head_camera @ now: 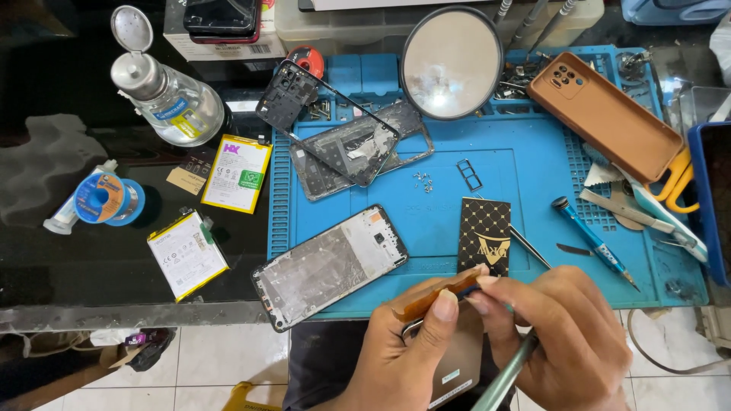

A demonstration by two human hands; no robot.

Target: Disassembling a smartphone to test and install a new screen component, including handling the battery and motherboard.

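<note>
- Orange-brown flex ribbon (445,293) at 6 o'clock is pinched between the left hand (407,350) thumb and the right hand (560,335) fingertips, just above a dark phone part (457,361) cradled in the left palm
- Right hand also grips a green-shafted tool (506,373), fingers closed narrow
- Teardown looks well along: bare phone frame (329,265) at centre, back frames (343,144) at 12 o'clock, loose screws (422,181) on the blue mat (525,164); reassembly appears left to do
- Yellow-edged white battery (187,253) at 9 o'clock; second yellow-bordered battery pack (236,173) at 10
- Black card with gold lattice (484,234) just above the hands
- Brown phone case (605,114) at 2 o'clock
</note>
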